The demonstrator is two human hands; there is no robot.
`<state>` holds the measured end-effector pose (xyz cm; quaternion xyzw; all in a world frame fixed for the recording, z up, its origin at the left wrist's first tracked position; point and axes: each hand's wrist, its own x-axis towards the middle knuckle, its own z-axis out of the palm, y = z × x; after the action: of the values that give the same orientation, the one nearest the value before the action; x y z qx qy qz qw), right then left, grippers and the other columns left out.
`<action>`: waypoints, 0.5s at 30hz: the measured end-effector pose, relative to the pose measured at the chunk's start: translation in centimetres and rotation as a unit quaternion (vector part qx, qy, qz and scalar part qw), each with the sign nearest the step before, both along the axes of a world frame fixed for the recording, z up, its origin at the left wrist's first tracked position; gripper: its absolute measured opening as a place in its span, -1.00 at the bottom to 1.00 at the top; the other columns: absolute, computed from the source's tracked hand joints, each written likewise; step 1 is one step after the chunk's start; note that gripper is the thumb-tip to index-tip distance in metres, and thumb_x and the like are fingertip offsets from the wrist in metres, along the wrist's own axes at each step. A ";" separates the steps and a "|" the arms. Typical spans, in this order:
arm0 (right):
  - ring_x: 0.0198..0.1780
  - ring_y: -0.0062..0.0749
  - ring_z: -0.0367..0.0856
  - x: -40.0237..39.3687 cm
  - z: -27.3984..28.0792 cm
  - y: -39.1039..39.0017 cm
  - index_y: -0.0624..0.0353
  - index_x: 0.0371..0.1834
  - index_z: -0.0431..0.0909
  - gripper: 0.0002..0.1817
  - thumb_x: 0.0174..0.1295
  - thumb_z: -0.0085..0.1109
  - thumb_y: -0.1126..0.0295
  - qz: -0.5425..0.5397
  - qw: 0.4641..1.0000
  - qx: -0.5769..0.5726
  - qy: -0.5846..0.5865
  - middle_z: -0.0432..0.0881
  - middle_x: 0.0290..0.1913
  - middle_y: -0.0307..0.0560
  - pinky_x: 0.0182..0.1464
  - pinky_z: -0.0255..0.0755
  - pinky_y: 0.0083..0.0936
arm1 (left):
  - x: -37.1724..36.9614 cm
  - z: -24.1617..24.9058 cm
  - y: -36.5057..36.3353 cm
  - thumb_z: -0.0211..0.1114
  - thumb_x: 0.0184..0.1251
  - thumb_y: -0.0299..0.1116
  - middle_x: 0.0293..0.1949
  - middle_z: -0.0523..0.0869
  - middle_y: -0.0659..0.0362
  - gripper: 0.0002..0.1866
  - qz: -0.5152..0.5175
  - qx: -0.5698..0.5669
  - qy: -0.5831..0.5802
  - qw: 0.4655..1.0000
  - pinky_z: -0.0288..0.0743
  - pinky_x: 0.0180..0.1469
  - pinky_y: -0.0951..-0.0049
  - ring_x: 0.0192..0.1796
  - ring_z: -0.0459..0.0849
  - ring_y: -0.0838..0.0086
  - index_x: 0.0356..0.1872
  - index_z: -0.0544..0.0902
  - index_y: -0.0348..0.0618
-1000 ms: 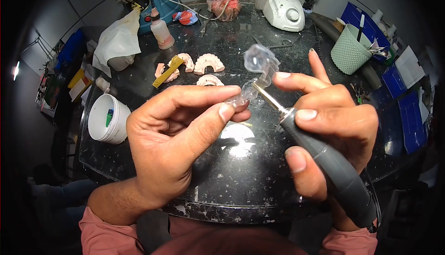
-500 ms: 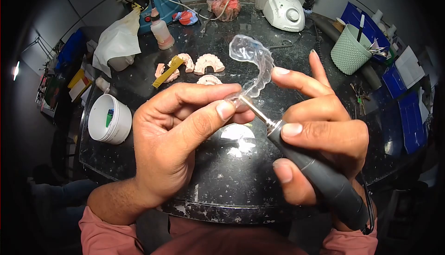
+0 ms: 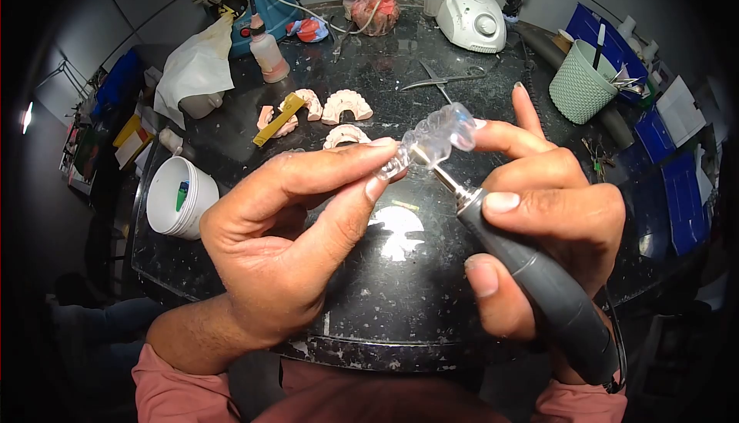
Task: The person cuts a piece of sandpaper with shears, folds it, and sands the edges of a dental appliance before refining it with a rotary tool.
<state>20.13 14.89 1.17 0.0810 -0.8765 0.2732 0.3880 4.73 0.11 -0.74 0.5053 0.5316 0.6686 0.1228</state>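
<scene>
above the dark bench, the left hand (image 3: 285, 246) pinches the clear aligner (image 3: 431, 142), lying rightward from its fingertips; the right hand (image 3: 539, 223) grips the handpiece (image 3: 539, 284), bit touching underneath.

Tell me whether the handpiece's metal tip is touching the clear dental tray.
Touching. The head view shows the metal tip of the grey handpiece, gripped in the right hand, running straight into the clear tray that the left hand pinches.
</scene>
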 end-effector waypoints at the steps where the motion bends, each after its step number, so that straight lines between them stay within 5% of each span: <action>1: 0.15 0.14 0.57 0.0 -0.2 0.1 0.08 -0.06 0.39 -0.56 0.12 0.38 0.16 0.000 1.000 0.000 0.000 0.60 -0.29 -0.05 0.45 -0.14 0.37 | 0.0 0.0 0.0 0.19 0.31 -0.71 -0.07 0.73 -0.09 -0.80 0.000 0.000 0.000 1.000 0.59 0.14 0.30 -0.03 0.74 0.27 -0.07 0.61 -0.40; 13: 0.17 0.16 0.56 0.0 -0.2 0.0 0.03 -0.07 0.36 -0.56 0.15 0.36 0.11 -0.001 1.000 -0.011 0.002 0.58 -0.27 -0.07 0.46 -0.13 0.34 | -0.1 0.0 -0.2 0.22 0.27 -0.74 -0.07 0.72 -0.08 -0.79 0.005 0.010 0.073 0.997 0.59 0.14 0.28 0.02 0.72 0.26 -0.09 0.62 -0.40; 15: 0.18 0.19 0.55 0.1 -0.1 0.0 0.03 -0.07 0.36 -0.56 0.15 0.36 0.12 0.009 1.000 -0.005 0.000 0.57 -0.27 -0.06 0.46 -0.15 0.34 | 0.3 0.0 -0.1 0.22 0.28 -0.71 -0.09 0.73 -0.08 -0.80 0.002 -0.021 -0.035 0.999 0.59 0.13 0.29 -0.01 0.73 0.26 -0.09 0.63 -0.38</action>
<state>20.19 14.90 1.04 0.0868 -0.8742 0.2809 0.3863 4.99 0.02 -0.73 0.4780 0.5420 0.6747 0.1503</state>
